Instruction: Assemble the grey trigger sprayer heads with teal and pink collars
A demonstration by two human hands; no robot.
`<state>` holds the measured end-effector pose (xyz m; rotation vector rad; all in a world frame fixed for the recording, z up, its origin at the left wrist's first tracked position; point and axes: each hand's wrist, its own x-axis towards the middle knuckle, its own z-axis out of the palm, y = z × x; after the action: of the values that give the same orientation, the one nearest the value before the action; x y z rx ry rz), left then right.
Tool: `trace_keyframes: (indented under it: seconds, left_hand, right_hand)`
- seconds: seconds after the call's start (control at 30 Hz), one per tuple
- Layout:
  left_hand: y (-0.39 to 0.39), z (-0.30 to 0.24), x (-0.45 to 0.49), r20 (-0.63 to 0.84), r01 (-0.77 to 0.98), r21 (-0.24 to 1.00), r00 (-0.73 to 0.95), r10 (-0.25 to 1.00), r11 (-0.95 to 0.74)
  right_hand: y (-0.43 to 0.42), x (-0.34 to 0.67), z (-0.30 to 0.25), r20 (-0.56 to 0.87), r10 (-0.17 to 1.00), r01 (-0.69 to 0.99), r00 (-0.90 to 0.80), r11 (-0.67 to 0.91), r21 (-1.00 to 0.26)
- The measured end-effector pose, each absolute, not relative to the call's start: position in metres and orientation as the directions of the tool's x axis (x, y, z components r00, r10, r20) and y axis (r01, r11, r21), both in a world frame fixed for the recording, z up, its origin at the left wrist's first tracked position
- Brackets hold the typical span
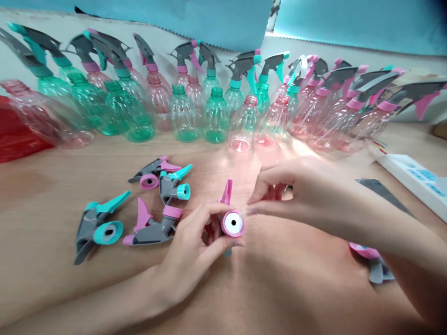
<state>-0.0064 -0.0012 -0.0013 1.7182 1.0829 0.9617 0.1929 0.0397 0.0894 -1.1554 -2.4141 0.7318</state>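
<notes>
My left hand (195, 246) is closed around a trigger spray head, gripping it by its pink collar (223, 226). The collar's opening faces me, showing a white disc (239, 224) with a dark hole, and the pink trigger points away. Just right of the collar, my right hand (286, 190) is closed in a pinch; whatever its fingertips hold, if anything, is too faint to make out. Left of my left hand lie loose spray heads: a turquoise one (91, 228), a pink one (153, 232), a smaller turquoise one (169, 188) and another pink one (150, 170).
Clear green bottles (215, 116) and pink bottles (244, 123) stand in rows along the back, several topped with spray heads. A red bag (21, 135) sits far left. On the right are a white power strip (415, 179), a dark flat object (380, 193) and another spray head (379, 270).
</notes>
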Motion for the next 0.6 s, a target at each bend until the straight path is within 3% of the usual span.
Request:
trace_keyframes:
  seconds: [0.3,0.6]
  left_hand:
    - [-0.002,-0.004,-0.008,0.157,0.273,0.927,0.338,0.928,-0.256]
    - [-0.001,-0.005,-0.008,0.151,0.280,0.927,0.333,0.931,-0.250]
  right_hand:
    - [0.033,0.188,0.081,0.035,0.723,0.602,-0.690,0.600,-0.527]
    - [0.033,0.184,0.078,0.005,0.727,0.632,-0.687,0.601,-0.489]
